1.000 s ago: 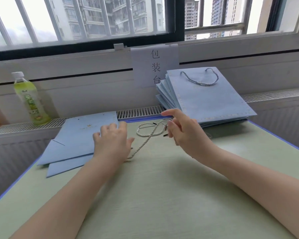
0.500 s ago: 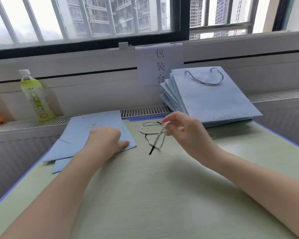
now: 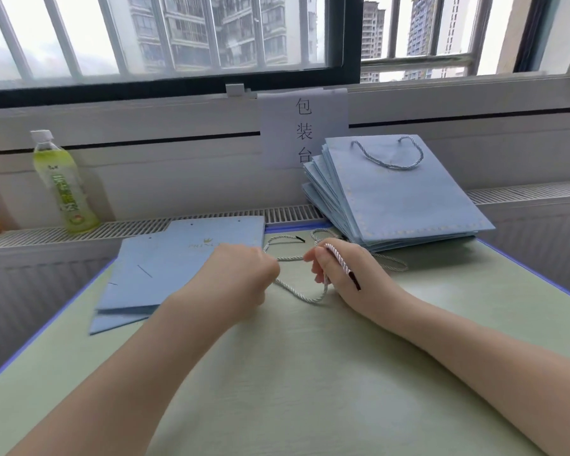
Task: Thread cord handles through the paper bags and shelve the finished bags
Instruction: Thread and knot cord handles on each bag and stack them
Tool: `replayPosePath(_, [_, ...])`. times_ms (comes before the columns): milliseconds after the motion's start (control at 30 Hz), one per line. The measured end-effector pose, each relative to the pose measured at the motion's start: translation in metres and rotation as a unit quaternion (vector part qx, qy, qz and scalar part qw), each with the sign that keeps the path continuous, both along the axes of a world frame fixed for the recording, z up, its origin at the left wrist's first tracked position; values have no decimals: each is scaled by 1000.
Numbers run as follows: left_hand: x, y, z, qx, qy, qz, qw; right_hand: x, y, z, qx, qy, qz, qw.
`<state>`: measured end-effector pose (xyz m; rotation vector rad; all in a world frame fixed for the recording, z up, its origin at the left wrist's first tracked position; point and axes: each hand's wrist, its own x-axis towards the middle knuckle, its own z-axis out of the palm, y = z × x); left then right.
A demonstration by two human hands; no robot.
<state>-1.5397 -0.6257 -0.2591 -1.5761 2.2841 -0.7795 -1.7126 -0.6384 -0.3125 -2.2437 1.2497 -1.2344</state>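
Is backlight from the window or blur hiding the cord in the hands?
Head view: the window is bright, yet the cord reads clearly between the left hand and right hand; soft arm shadows on the table; wide-angle bend at the edges.

Head view looks forward and down, close over the table (image 3: 310, 373); window (image 3: 178, 34) ahead.

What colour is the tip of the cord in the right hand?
Black: the cord ends in a black tip, seen in the head view.

Flat bags (image 3: 178, 264) left, bag stack (image 3: 405, 205) right
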Motion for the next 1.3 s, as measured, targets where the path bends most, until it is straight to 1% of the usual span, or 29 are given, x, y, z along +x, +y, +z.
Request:
replayPosePath(33, [-7, 8, 4, -17, -3, -27, 999, 1, 0, 0, 44, -36, 13, 998])
replayPosePath(100, [-18, 21, 9, -38, 39, -85, 995, 3, 0, 1, 124, -82, 11, 989])
replayPosePath(167, [-25, 30, 10, -32, 112, -145, 982, 4, -3, 2, 158, -65, -23, 985])
replayPosePath(233, [-23, 31, 8, -12, 206, -181, 962, 3, -6, 2, 138, -25, -49, 989])
replayPosePath(267, [-18, 27, 4, -14, 244, -171, 954, 3, -7, 3, 135, -23, -61, 989])
replayPosePath(300, [-12, 21, 0, -37, 260, -145, 954, 3, -6, 4, 142, -29, -69, 987])
replayPosePath(333, [-4, 12, -4, -69, 258, -100, 958, 3, -7, 4, 153, -35, -81, 984])
replayPosePath(367, [6, 2, -8, -89, 244, -34, 965, 3, -7, 4, 157, -33, -91, 983])
replayPosePath(400, [17, -7, -11, -88, 231, 46, 968, 4, -8, 4, 153, -21, -102, 983])
replayPosePath(433, [29, -16, -16, -70, 232, 123, 963, 3, -9, 4, 144, -9, -112, 983])
replayPosePath(500, [49, -29, -24, -19, 280, 227, 933, 3, -7, 7, 112, 12, -125, 986])
replayPosePath(567, [60, -37, -32, 13, 326, 267, 907, -1, -2, 15, 45, 51, -133, 989])
replayPosePath(633, [60, -41, -38, 18, 337, 270, 902, -3, 5, 29, -15, 106, -161, 981])
replayPosePath(667, [58, -42, -39, 13, 339, 268, 902, -4, 8, 36, -25, 122, -171, 977])
replayPosePath(700, [56, -43, -40, 8, 343, 266, 901, -5, 9, 40, -16, 142, -177, 974])
replayPosePath(767, [53, -44, -41, -3, 349, 260, 900, -3, 11, 42, 52, 192, -181, 963])
replayPosePath(833, [51, -43, -42, -21, 354, 251, 901, 2, 10, 33, 134, 240, -181, 944])
replayPosePath(900, [52, -42, -40, -52, 377, 237, 894, 5, 10, 23, 188, 258, -178, 931])
replayPosePath(1000, [59, -45, -38, -104, 430, 221, 869, 0, 9, 25, 210, 262, -195, 922])
replayPosePath(1067, [61, -48, -39, -106, 477, 215, 846, -6, 10, 35, 222, 274, -197, 915])
replayPosePath(1100, [60, -48, -39, -97, 489, 212, 841, -9, 11, 39, 231, 285, -193, 910])
replayPosePath(1200, [53, -46, -40, -101, 463, 201, 857, -10, 15, 44, 227, 318, -198, 899])
replayPosePath(1300, [47, -42, -41, -77, 425, 194, 881, -5, 15, 41, 226, 306, -204, 902])
